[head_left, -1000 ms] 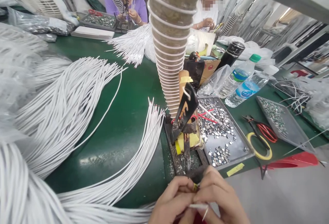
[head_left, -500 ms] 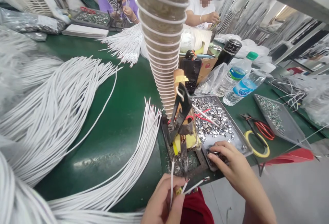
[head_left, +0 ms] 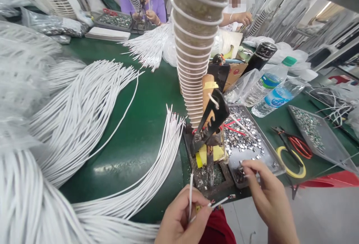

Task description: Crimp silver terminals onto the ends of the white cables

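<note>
My left hand (head_left: 186, 214) is closed around white cables (head_left: 191, 195) at the near edge of the table. One cable end shows reddish bare wires; another carries a small metal connector (head_left: 231, 196) at its tip. My right hand (head_left: 266, 191) is pinched over the near corner of a grey tray (head_left: 276, 160) of small metal connectors (head_left: 244, 139). Whatever sits between its fingertips is too small to make out. Between and beyond the hands stands a soldering stand (head_left: 210, 161) with a black bracket (head_left: 211, 120), a wooden handle and a yellow sponge-like pad.
A ribbed extraction hose (head_left: 196, 42) hangs over the stand. Bundles of white cable (head_left: 157, 161) cover the left. Water bottles (head_left: 276, 96), cutters (head_left: 290, 147), yellow tape (head_left: 280, 161) and another parts tray (head_left: 328, 143) lie right. Two people (head_left: 143, 1) sit across the table.
My right hand has drawn back slightly from the tray corner, its fingertips closing together. My left hand still grips the cables, their ends now closer together. The whole view has shifted.
</note>
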Tool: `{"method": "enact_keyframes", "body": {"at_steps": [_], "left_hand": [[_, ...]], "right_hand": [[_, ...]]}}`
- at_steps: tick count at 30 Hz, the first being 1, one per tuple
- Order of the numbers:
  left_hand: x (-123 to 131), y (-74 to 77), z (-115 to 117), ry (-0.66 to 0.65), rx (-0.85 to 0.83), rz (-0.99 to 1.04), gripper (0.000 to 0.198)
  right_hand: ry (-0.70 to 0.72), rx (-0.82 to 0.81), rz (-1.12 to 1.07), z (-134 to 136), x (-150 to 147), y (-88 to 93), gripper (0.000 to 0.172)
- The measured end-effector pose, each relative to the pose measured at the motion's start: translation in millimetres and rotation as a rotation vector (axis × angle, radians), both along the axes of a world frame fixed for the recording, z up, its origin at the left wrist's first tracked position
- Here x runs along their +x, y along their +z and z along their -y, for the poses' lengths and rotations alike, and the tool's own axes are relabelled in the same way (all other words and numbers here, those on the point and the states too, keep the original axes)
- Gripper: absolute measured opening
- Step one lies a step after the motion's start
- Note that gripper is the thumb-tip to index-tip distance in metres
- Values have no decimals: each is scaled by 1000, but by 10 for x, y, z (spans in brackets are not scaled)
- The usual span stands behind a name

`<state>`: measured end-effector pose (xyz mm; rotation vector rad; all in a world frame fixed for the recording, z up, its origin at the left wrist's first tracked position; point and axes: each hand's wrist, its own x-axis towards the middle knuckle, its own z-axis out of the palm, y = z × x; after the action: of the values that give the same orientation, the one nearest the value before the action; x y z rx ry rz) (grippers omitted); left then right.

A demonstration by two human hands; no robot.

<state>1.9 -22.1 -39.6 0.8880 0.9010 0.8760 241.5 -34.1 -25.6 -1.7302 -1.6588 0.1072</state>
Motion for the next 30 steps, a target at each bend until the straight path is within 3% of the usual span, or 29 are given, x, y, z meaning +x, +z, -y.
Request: {"method": "enact_keyframes", "body": {"at_steps": [6,11,16,20,23,30], "left_hand": [[33,62,-53,-7,28,58,33],[67,144,-88,-3,-31,180,27],[74,232,-113,-7,-130,195,21],[85,323,-147,16,-183,174,17],[104,374,-179,65,-233,143,16],[121,324,-238,41,-210,199,16]], "right_hand": [[311,81,-198,135,-393,65,14],[391,117,-203,77,-538,108,11],[379,161,-140,65,-554,126,10],[335,126,-50,158,-513,87,22],[279,198,-55,206,-504,44,24],[238,272,20,158,-571,72,23]]}}
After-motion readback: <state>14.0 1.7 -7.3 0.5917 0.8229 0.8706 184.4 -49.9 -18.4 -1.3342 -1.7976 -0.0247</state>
